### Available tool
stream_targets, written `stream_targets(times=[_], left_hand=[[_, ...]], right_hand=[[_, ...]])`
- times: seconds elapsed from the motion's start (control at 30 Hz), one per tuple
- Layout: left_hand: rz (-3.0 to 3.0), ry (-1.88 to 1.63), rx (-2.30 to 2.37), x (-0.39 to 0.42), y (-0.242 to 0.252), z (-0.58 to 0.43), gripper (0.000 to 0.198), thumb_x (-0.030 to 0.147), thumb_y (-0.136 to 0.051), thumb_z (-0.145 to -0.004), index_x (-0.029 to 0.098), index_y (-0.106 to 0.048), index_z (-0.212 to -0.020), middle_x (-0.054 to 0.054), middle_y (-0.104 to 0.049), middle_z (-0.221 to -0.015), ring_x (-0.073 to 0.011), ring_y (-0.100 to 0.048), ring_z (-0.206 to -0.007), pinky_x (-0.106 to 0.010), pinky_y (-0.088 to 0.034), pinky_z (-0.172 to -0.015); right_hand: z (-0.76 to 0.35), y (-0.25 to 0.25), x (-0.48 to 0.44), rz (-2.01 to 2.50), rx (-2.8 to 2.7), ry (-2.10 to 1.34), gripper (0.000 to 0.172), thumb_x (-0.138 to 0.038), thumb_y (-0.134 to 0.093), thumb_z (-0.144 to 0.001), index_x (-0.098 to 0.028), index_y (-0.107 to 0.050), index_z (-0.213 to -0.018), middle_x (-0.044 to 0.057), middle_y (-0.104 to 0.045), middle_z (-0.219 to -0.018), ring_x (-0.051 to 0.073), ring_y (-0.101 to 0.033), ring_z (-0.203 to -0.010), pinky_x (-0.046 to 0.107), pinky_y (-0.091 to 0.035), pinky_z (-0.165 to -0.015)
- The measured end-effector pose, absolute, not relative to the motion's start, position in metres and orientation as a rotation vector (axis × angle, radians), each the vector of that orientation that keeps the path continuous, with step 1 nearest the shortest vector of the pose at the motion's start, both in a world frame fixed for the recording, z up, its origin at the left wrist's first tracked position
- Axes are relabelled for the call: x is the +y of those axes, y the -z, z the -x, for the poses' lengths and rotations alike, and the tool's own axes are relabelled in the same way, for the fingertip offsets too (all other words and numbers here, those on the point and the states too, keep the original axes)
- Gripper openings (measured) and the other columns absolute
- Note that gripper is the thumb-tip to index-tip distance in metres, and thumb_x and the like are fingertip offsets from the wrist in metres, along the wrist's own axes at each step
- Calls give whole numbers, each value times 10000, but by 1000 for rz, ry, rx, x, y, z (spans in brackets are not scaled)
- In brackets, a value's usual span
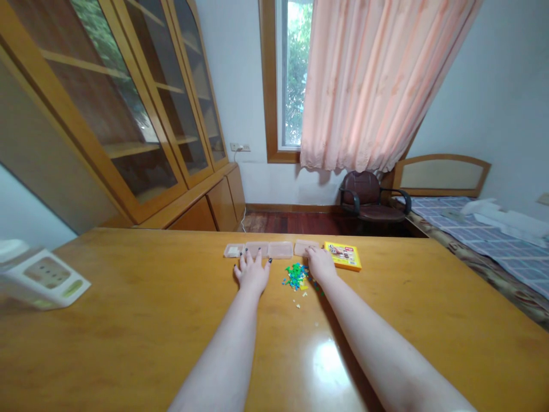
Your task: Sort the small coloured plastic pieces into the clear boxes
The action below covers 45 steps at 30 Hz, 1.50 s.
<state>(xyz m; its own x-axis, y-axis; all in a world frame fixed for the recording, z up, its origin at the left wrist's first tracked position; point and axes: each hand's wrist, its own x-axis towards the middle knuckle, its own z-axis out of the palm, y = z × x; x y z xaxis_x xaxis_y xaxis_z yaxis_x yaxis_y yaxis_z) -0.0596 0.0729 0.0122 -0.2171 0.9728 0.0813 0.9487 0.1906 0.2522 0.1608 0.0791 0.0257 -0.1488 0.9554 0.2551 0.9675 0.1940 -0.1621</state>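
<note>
Several clear plastic boxes stand in a row on the table. My left hand is spread, its fingertips at the near edge of the second clear box. White pieces lie in the leftmost clear box. My right hand is curled at the rightmost clear box; its fingertips are hard to see, and what they hold, if anything, is too small to name. Between my hands lies a pile of small green, blue, yellow and white plastic pieces. A yellow printed box lies right of my right hand.
The wooden table fills the foreground. A white container stands at its left edge. A glass-door cabinet, a brown armchair and a bed are beyond. Stray pieces lie nearer me.
</note>
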Motion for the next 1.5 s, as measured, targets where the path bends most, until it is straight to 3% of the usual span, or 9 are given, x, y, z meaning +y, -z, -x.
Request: stream_targets(times=[0.17, 0.4, 0.6, 0.77, 1.03, 1.37, 1.5], left_hand=[[-1937, -353, 2297, 75, -8, 60, 639, 556, -293, -859, 256, -270, -1422, -145, -166, -1509, -306, -157, -1384, -571, -149, -1071], [-1971, -349, 2243, 75, -9, 59, 640, 551, -301, -860, 256, -256, -1426, -148, -136, -1515, -299, -127, -1391, -552, -130, -1084], [-1976, -350, 2232, 75, -9, 58, 653, 565, -310, -855, 258, -250, -1428, -146, -125, -1517, -311, -131, -1389, -570, -123, -1075], [-1978, -375, 2222, 75, -9, 58, 607, 572, -330, -847, 332, -289, -1403, -113, -140, -1521, -332, -135, -1384, -594, -112, -1062], [-1988, -388, 2231, 75, -8, 57, 578, 543, -379, -846, 356, -312, -1388, -114, -136, -1521, -340, -130, -1383, -590, -110, -1062], [-1957, -456, 2241, 75, -13, 58, 632, 553, -360, -848, 298, -261, -1418, -121, -94, -1527, -332, -95, -1390, -573, -121, -1076], [-1772, -536, 2440, 75, -26, 77, 670, 558, -342, -842, 199, -304, -1407, -162, -117, -1516, -332, -131, -1384, -572, -139, -1077]], right_hand=[[-171, -18, 74, 1788, -2208, 78, 361, -119, -369, -877, -163, -571, -1173, 111, -547, -1283, 216, -481, -1177, 364, -284, -988], [-174, -28, 69, 1660, -2300, 46, 257, -190, -414, -884, -185, -637, -1011, 93, -621, -1172, 212, -530, -1112, 347, -326, -963], [-173, -30, 70, 1664, -2310, 5, 321, -168, -453, -845, -145, -587, -1136, 124, -552, -1274, 219, -489, -1182, 339, -327, -1002], [-175, -29, 76, 1684, -2319, -66, 446, -240, -520, -823, -128, -507, -1254, 131, -478, -1352, 238, -399, -1275, 372, -288, -1049], [-177, -33, 73, 1660, -2338, -88, 296, -301, -459, -889, -191, -589, -1132, 103, -534, -1303, 225, -445, -1235, 432, -216, -1068], [-177, -30, 72, 1669, -2334, -107, 388, -333, -465, -888, -175, -524, -1238, 130, -457, -1370, 233, -346, -1309, 445, -181, -1077], [-198, -24, 63, 1775, -2192, -9, 420, -353, -452, -889, -154, -521, -1252, 139, -459, -1366, 251, -353, -1295, 452, -163, -1082]])
